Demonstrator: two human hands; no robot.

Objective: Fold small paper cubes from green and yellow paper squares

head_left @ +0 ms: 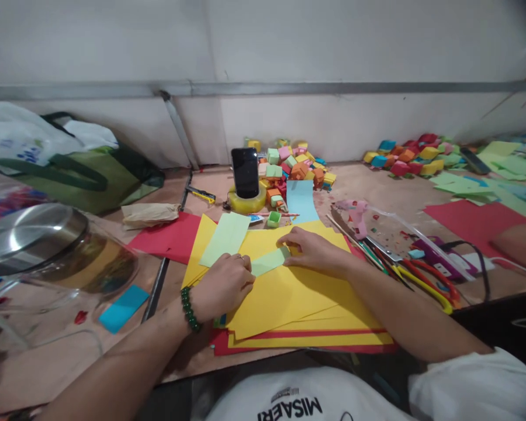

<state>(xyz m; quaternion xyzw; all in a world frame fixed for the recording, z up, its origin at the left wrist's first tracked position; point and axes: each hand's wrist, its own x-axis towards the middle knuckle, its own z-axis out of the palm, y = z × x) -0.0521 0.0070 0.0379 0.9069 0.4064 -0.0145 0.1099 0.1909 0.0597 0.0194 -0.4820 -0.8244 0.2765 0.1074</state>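
A narrow light green paper strip [269, 262] lies between my hands, over a stack of yellow sheets [298, 298] with red ones among them. My left hand [228, 285], with a green bead bracelet at the wrist, has its fingers closed on the strip's left end. At the strip's right end, the thumb and fingers of my right hand [309, 251] pinch it. A wider light green sheet [226, 238] rests on the yellow paper just beyond my left hand. Behind the strip sits a small open green paper box [274, 219].
A phone [245, 172] stands in a tape roll [247, 200], near piled paper cubes [300, 169]. On the right are a pink glue gun [357, 216], scissors [425, 280] and another person's arm [519, 242]. A glass pot [100, 257] stands left.
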